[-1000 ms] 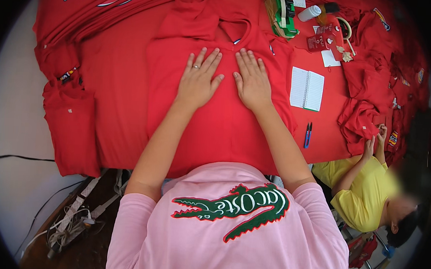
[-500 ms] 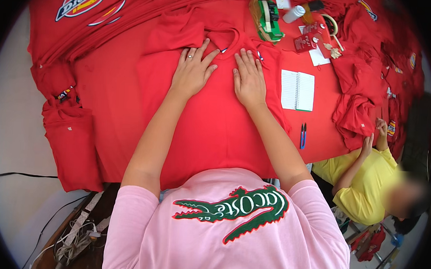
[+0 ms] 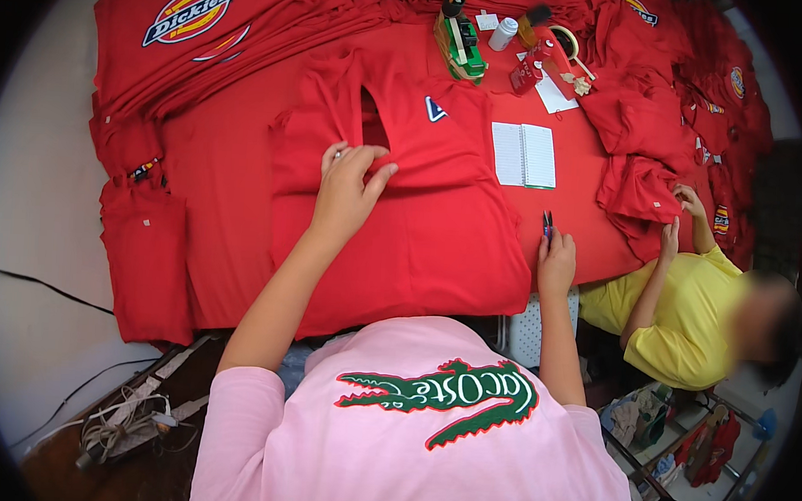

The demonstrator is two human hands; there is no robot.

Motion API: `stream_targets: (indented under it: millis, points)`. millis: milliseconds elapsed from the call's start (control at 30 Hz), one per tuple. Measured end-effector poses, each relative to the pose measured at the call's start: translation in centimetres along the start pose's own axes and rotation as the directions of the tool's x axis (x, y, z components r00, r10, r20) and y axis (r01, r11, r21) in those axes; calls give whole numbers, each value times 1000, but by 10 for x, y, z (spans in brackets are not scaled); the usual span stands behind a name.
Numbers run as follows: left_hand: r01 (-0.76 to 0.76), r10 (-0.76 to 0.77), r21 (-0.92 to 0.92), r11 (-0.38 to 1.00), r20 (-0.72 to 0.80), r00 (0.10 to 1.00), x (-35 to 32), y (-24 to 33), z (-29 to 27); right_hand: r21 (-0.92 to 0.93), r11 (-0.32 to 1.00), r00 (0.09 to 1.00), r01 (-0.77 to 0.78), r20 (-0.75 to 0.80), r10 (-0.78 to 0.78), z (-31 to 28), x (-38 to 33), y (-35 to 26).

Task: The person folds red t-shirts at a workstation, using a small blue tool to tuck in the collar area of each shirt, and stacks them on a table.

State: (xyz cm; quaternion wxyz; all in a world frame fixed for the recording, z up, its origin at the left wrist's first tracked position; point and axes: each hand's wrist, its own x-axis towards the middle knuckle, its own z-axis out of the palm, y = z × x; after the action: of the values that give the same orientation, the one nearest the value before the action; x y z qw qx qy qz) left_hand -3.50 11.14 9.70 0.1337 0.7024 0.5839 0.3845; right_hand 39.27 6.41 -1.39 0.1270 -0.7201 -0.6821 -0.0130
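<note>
A red shirt (image 3: 438, 243) lies spread on the table in front of me, its neck part pulled toward me so that the neck opening gapes. My left hand (image 3: 348, 186) pinches the shirt's cloth at the near edge of that opening. A small blue and white patch (image 3: 436, 109) shows on the shirt to the right of the opening. Off the shirt's right side, my right hand (image 3: 557, 260) has its fingers closed round a pair of blue thread snips (image 3: 547, 225). The snips' dark blades point away from me.
An open spiral notebook (image 3: 524, 155) lies beyond the snips. A green tape dispenser (image 3: 462, 50), a white bottle (image 3: 502, 34) and a tape roll (image 3: 565, 43) stand farther back. Red garments (image 3: 276, 40) are heaped along the far side. At right, a person in yellow (image 3: 688, 311) handles red cloth.
My left hand has come toward me, folding the shirt's neck part back. My right hand has left the shirt for the thread snips. The whole view has shifted slightly.
</note>
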Motion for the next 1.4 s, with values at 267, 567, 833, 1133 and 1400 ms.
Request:
stream_targets:
  millis: [267, 567, 833, 1133, 1400]
  points:
    - [86, -99, -124, 989, -101, 990, -73, 80, -38, 861, 397, 944, -318, 246, 221, -25, 35, -46]
    - [71, -81, -104, 992, -94, 992, -107, 104, -60, 898, 267, 660, 349, -33, -751, -168, 28, -247]
    - [164, -179, -187, 968, -66, 982, -127, 109, -66, 806, 275, 554, 525, -77, -829, -168, 14, -253]
    - [316, -326, -495, 809, 70, 943, -133, 92, -62, 858, 464, 601, 221, 255, -757, -169, -10, -207]
    - [261, -255, -457, 850, 76, 964, -112, 72, -58, 777, 583, 883, 237, 78, -463, -143, 1, -208]
